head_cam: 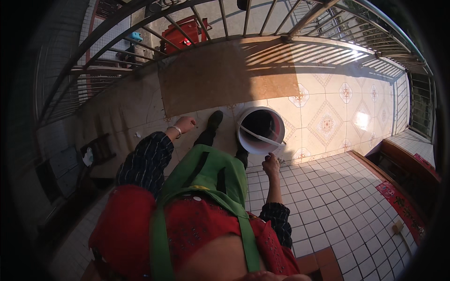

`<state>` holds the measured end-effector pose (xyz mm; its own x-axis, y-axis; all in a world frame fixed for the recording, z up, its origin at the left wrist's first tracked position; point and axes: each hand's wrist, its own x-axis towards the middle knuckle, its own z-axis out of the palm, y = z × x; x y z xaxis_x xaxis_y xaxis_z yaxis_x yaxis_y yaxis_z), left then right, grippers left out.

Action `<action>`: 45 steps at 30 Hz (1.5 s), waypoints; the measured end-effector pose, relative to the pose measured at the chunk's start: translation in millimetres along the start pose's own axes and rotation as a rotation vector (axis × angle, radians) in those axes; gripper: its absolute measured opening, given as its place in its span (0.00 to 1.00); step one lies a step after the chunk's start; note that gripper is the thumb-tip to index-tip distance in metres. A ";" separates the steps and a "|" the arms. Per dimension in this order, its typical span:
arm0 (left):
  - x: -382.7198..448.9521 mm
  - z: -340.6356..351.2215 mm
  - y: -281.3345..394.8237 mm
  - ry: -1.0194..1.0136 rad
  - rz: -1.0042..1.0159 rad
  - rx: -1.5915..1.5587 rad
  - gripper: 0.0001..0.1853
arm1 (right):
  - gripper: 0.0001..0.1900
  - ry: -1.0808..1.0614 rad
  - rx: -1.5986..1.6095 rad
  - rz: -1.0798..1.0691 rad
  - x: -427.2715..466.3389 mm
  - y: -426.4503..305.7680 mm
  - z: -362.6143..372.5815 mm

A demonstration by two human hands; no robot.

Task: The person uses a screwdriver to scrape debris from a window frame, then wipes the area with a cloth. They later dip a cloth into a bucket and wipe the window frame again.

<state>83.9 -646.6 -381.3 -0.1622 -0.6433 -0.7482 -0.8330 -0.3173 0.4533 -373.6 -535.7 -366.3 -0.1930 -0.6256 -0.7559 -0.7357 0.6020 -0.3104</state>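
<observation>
My left hand, with a bracelet on the wrist, is curled into a loose fist over the tiled floor, left of my dark shoe. Nothing shows in it. A white bucket with a dark interior stands or hangs upright beside my other leg; its pale handle crosses the opening. My right hand has curled fingers close by the bucket's near rim. Whether they touch or hold anything is too unclear to tell. A green apron covers my front.
Metal railings curve along the far side of the balcony. A brown mat or board lies on the patterned floor tiles. Beyond the railings is a red chair-like object. On the left stands a small dark stool; a white-tiled wall runs at right.
</observation>
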 end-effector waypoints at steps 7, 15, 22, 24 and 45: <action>115.4 -38.5 68.8 0.052 0.301 0.009 0.12 | 0.11 -0.067 0.212 0.152 -40.6 -19.5 76.1; 196.5 89.5 158.4 -0.120 0.543 0.321 0.04 | 0.04 -0.044 0.298 -0.130 -91.5 -15.5 182.4; 266.3 247.9 180.4 -0.392 0.644 0.392 0.10 | 0.05 0.131 0.435 -0.136 -117.0 -6.1 246.0; 285.1 278.4 176.7 -0.409 0.694 0.451 0.12 | 0.06 0.223 0.424 -0.081 -115.5 -5.7 251.7; 346.6 382.5 147.0 -0.498 0.040 0.050 0.37 | 0.10 0.431 0.451 0.073 -75.7 -22.1 241.9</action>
<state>-297.1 -649.6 -759.3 -0.4174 -0.2403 -0.8764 -0.8430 -0.2576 0.4722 -185.8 -381.6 -441.7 -0.5458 -0.6622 -0.5134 -0.3829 0.7421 -0.5502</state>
